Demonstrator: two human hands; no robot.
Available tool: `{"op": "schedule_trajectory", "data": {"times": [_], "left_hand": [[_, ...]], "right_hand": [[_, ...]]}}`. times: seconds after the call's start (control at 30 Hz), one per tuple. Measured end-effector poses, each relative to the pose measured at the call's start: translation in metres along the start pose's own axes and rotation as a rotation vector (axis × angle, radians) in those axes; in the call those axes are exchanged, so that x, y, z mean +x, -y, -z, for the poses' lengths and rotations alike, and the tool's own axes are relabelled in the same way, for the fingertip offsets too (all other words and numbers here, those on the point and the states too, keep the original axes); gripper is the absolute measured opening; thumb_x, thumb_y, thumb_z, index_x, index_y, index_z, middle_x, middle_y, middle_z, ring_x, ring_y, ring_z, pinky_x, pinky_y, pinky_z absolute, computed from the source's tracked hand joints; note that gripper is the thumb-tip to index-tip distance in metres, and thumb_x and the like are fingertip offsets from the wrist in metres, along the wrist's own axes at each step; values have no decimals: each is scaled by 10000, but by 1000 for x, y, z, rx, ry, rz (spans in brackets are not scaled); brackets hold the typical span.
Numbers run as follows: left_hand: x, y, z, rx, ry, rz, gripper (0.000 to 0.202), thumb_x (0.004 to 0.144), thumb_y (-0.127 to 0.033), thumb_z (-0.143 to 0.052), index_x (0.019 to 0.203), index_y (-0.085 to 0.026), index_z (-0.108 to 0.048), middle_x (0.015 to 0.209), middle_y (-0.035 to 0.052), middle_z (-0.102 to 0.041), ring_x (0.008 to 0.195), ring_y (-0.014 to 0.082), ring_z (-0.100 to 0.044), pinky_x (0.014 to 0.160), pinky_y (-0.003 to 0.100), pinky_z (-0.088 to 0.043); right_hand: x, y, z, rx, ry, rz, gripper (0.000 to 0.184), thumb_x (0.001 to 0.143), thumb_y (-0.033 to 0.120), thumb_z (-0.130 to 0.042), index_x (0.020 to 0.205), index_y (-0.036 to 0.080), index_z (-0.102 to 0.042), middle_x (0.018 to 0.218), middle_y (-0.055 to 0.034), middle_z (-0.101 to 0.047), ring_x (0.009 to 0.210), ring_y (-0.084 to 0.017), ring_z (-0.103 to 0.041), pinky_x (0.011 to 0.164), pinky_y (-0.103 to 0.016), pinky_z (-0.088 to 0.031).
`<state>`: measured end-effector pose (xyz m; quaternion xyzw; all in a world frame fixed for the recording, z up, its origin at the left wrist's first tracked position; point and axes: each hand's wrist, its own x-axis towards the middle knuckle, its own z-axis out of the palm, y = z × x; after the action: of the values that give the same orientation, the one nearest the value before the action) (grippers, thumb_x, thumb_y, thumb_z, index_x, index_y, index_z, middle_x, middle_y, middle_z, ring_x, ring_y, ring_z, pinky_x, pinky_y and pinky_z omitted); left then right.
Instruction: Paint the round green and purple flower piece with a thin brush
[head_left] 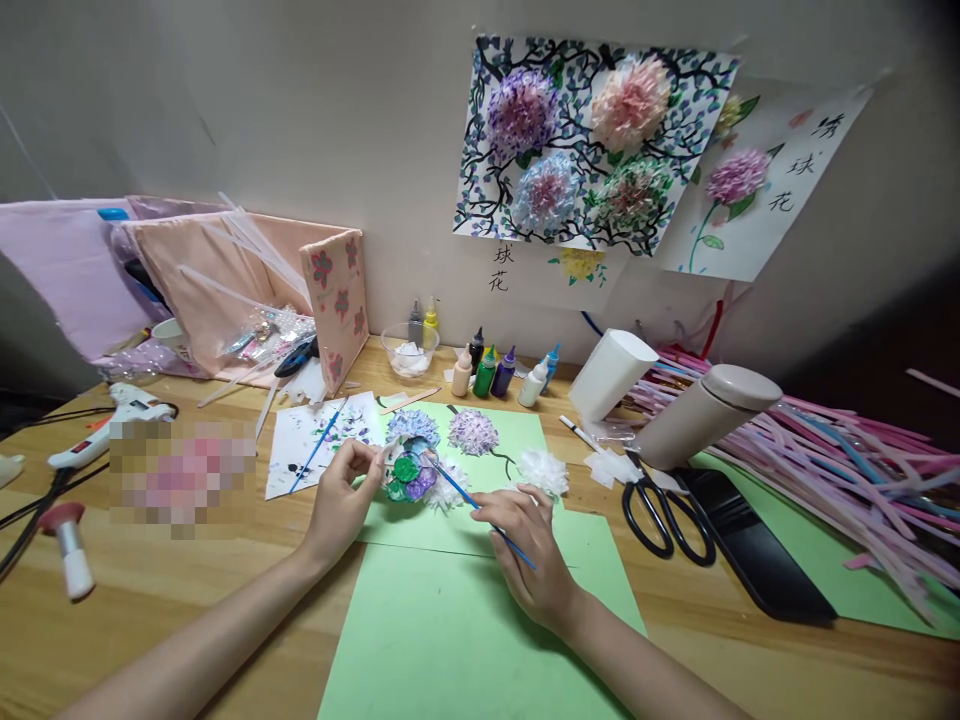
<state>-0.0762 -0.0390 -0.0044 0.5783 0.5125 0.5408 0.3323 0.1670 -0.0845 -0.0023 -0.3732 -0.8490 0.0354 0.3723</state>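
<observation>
Wooden tabletop (225, 620): spreads below your left hand (345, 490), while green paper (480, 620) lies beneath your right hand (529, 550).
Paint palette (391, 453): just right of your left hand, its edge pinched between that thumb and fingers.
Blue-handled paintbrush (466, 499): held in your curled right fingers, bristles at the palette; contact is hard to tell.
White ruffled flower (544, 474): just beyond your right hand.
Brushwork: seemingly picking up paint; the next move calls for a steady palette and light grip.
</observation>
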Motion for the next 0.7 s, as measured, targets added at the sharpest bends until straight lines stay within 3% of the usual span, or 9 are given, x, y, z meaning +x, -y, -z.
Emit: {"op": "schedule_trajectory", "data": {"times": [0.2, 0.43, 0.7], "left_hand": [[0, 0, 0, -8, -3, 8, 183, 828, -335, -550, 736, -197, -474, 690, -23, -521, 655, 118, -509, 646, 237, -416], [3, 2, 1, -20, -126, 29, 208, 807, -373, -558, 737, -198, -469, 709, -17, -519, 671, 128, -504, 639, 238, -415], [6, 5, 1, -21, -155, 40, 203, 800, -373, -558, 738, -198, -476, 709, -18, -513, 679, 130, -506, 641, 237, -418]], "right_hand": [[-3, -1, -1, 44, -54, -5, 269, 875, 96, -382, 1087, 239, -466, 1064, -31, -645, 996, -164, -555, 941, -373, -258], [-4, -7, -2, 119, -334, -180, 205, 904, 159, -313, 954, 238, -495, 867, -27, -629, 883, -188, -560, 840, -392, -314], [0, -8, -2, 47, -271, -273, 230, 913, 149, -313, 930, 240, -523, 881, -14, -634, 883, -179, -552, 856, -377, -293]]}}
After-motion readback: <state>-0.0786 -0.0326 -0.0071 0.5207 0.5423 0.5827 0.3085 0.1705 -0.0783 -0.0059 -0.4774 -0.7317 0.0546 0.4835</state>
